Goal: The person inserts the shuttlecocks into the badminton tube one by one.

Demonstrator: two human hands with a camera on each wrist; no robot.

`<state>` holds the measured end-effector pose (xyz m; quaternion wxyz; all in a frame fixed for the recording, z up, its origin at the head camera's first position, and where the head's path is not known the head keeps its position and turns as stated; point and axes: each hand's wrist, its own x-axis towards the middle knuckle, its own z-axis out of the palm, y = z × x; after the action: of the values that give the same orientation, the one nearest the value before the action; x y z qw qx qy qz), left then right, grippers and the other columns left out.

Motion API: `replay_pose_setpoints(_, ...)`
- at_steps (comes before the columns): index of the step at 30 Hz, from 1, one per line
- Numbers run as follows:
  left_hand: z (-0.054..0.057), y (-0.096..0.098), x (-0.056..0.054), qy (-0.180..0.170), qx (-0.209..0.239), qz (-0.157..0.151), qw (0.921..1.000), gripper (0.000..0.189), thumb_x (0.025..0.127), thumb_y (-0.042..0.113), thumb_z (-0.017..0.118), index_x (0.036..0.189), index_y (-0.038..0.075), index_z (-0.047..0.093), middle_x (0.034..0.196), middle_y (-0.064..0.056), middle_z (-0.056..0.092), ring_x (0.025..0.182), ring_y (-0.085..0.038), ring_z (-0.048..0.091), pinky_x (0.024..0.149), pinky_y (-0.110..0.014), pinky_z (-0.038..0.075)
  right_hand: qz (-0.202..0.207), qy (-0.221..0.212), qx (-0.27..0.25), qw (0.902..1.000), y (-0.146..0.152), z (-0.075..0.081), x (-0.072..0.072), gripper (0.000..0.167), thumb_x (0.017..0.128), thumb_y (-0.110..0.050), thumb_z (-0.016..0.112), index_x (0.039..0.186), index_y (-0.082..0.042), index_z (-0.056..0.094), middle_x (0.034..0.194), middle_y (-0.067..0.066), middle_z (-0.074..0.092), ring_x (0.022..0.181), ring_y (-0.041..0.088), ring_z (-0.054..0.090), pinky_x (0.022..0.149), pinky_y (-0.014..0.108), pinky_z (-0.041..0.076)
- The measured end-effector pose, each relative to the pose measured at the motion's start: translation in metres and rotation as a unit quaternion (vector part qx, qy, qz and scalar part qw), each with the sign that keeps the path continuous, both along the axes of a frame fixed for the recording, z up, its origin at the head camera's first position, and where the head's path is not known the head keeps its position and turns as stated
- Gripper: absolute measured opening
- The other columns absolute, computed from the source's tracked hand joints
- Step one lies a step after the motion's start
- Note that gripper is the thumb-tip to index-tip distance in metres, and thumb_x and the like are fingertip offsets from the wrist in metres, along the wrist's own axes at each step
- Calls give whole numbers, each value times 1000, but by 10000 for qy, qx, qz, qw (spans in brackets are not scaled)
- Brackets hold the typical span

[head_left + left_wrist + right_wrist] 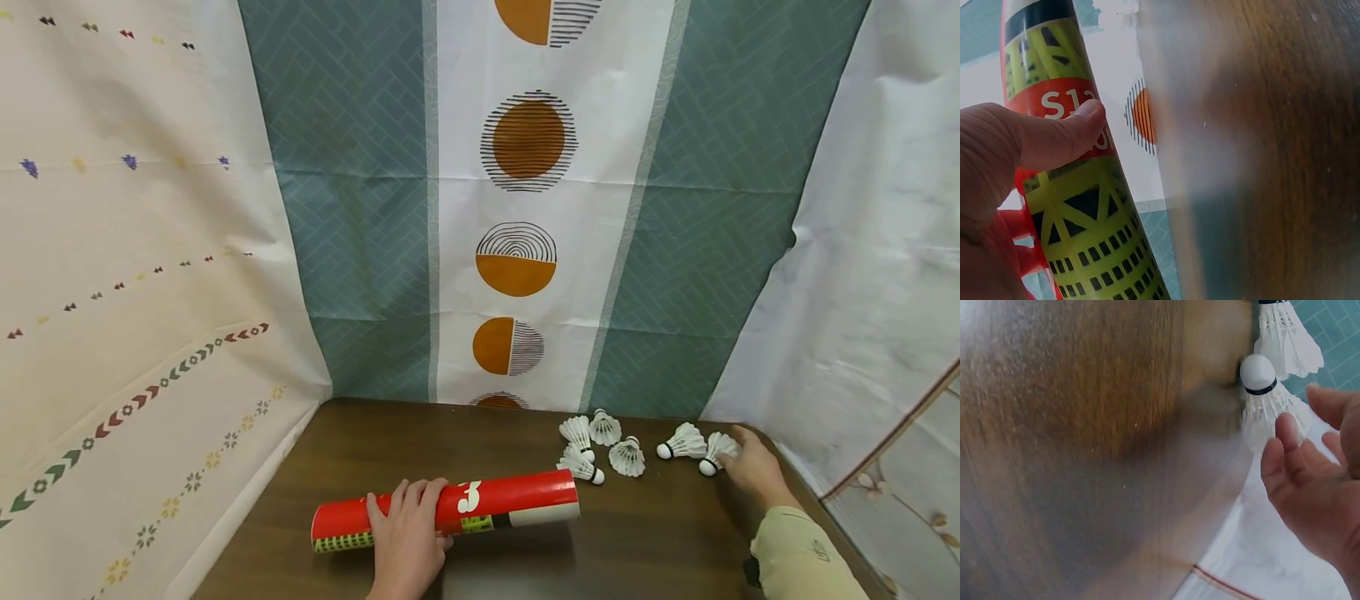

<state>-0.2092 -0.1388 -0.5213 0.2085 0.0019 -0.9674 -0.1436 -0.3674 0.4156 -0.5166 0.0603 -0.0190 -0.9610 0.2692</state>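
The left hand [408, 532] grips with curled fingers while the right hand [756, 472] reaches outward, fingers apparently loosely bent.

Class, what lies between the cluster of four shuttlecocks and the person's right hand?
Two more shuttlecocks lie between the cluster and the right hand, one of them right at that hand; the head view shows this.

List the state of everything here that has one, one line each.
Red tube: sideways, gripped by the left hand; caps indistinct.
Left hand: curled round the tube.
Right hand: fingers loosely bent.
Rightmost shuttlecock: at the right fingertips, contact unclear.
Neighbouring shuttlecock: tipped over, untouched.
Four clustered shuttlecocks: loose, untouched.
Circle-print cloth: hanging, creased.
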Motion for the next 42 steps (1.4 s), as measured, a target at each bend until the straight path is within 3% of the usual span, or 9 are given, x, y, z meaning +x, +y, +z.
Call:
replay_pose_setpoints(8,4,3,-2,56,64,-24,10000,83,56,23,107,129,23,66,125,-10,72,126,-42,63,110,-90,27,-684,21,81,9976,-4,13,18,64,102,-22,68,154,5,41,135,33,67,121,61,60,83,65,54)
replay_pose_setpoints(13,2,4,-2,106,62,-7,9999,84,55,23,107,129,24,67,125,-10,73,126,-42,63,110,-89,28,-375,103,155,9991,-20,17,35,59,98,-23,74,145,5,53,118,27,77,106,53,71,78,59,58)
replay_pose_setpoints(17,1,6,-1,52,57,-24,10000,83,56,23,107,128,24,67,125,-10,73,126,-43,63,110,-90,27,17,91,-669,9977,-51,12,52,56,98,-22,77,142,7,57,107,22,81,87,30,78,74,40,59)
replay_pose_setpoints(20,-1,7,-1,37,46,-68,10000,83,55,23,107,128,24,67,125,-10,73,126,-43,63,110,-90,27,223,-181,-1675,9854,-84,8,66,60,99,-24,78,147,4,56,108,18,82,83,15,76,73,27,55)
replay_pose_setpoints(23,-2,9,0,41,30,-88,9999,83,55,23,107,127,23,67,124,-10,73,125,-43,63,109,-91,27,499,-462,-2505,9657,-116,10,80,63,98,-24,80,150,1,55,109,16,82,83,13,75,75,26,56)
replay_pose_setpoints(26,-2,9,0,38,17,-85,10000,83,55,22,107,128,24,67,124,-10,73,126,-43,63,110,-90,27,887,-531,-2966,9494,-144,14,92,62,96,-20,81,149,1,56,106,14,82,81,15,74,76,30,60)
replay_pose_setpoints(35,-3,12,0,135,-102,-122,9998,83,54,22,107,127,23,67,123,-10,73,125,-42,64,110,-89,28,1942,-733,-3526,9125,-195,19,109,58,100,-14,76,148,9,52,104,13,81,82,13,72,79,31,64)
replay_pose_setpoints(38,-3,13,0,144,-116,-153,9997,83,54,21,107,127,23,67,123,-10,73,125,-43,64,110,-89,28,2068,-766,-3806,8980,-203,18,113,57,102,-13,73,149,11,50,108,16,80,83,13,72,81,29,64)
replay_pose_setpoints(42,-3,15,1,154,-99,-180,9997,84,54,22,107,128,23,67,123,-11,73,124,-43,63,110,-89,27,1983,-666,-4017,8916,-208,18,118,56,103,-12,71,149,11,50,113,23,78,85,10,71,81,26,62)
